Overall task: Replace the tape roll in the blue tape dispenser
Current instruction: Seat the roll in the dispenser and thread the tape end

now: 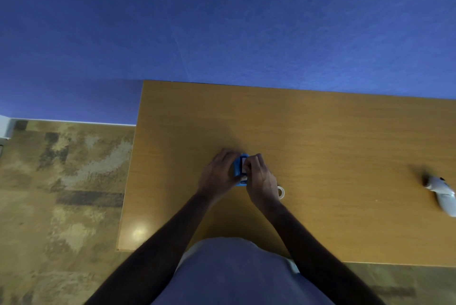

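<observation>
The blue tape dispenser stands on the wooden table, squeezed between both hands. My left hand grips its left side. My right hand holds its right side, with the fingertips pressed at the dispenser's top, where something white shows. Most of the dispenser is hidden by the fingers. A small roll of clear tape lies flat on the table just right of my right wrist, apart from the dispenser.
A white handheld device lies near the table's right edge. The table's left edge runs close to my left arm, with patterned carpet below. A blue wall rises behind the table.
</observation>
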The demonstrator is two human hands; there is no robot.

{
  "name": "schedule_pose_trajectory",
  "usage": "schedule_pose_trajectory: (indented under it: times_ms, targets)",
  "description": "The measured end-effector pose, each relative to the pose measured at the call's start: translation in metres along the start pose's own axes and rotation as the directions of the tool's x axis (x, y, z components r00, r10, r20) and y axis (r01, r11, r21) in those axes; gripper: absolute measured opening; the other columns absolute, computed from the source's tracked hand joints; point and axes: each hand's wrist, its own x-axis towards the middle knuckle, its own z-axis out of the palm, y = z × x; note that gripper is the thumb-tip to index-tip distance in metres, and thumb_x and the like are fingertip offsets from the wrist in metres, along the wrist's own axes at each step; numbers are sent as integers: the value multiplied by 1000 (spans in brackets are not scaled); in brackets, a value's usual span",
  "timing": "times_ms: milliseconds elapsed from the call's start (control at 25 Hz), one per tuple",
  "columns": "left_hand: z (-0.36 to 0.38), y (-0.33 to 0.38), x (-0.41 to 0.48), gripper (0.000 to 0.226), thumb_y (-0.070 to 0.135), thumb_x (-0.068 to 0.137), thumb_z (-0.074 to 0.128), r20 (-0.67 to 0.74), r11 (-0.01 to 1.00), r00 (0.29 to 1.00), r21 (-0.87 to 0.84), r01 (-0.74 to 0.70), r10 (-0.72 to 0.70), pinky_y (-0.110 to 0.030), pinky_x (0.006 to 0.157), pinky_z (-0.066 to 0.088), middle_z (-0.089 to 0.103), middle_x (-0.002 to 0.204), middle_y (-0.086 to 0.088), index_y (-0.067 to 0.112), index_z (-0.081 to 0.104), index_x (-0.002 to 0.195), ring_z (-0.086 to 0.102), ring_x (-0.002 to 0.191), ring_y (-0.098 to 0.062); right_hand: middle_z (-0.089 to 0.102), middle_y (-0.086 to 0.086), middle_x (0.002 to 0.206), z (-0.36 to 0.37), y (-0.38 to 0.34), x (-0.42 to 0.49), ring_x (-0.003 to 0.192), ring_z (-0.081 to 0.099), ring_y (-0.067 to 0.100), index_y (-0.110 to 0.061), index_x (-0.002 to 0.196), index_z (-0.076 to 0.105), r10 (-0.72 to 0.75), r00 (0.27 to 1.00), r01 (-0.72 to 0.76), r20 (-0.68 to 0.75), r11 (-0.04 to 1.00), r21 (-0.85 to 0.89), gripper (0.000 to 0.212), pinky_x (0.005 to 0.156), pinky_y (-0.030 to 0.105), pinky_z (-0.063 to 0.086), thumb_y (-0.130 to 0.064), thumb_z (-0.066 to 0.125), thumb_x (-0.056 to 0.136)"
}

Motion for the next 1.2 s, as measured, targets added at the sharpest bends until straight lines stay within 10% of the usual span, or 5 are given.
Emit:
schedule_pose_trajectory:
  times_ms: [560, 1200]
  targets:
    - [-2, -5, -14, 88, 37, 79, 93, 119, 999, 992, -15, -31, 32, -50, 115, 50, 59, 150, -12, 12, 54, 154, 54, 143, -32, 59, 12, 114, 9, 7, -15, 86, 67, 37, -8, 112, 58, 13, 999, -11, 37, 999, -53, 8, 61, 58, 58, -6, 56, 105]
    - [-5, -3, -6, 69, 45, 82, 86, 179, 996, 983, 85, 15, -30, -50, 103, 57, 54, 148, 1, 32, 62, 146, 53, 141, -22, 61, 11, 119, 9, 9, -17, 89, 70, 32, -6, 138, 56, -39, 997, 48, 60, 985, -163, 39, 60, 53, 63, -1, 59, 99]
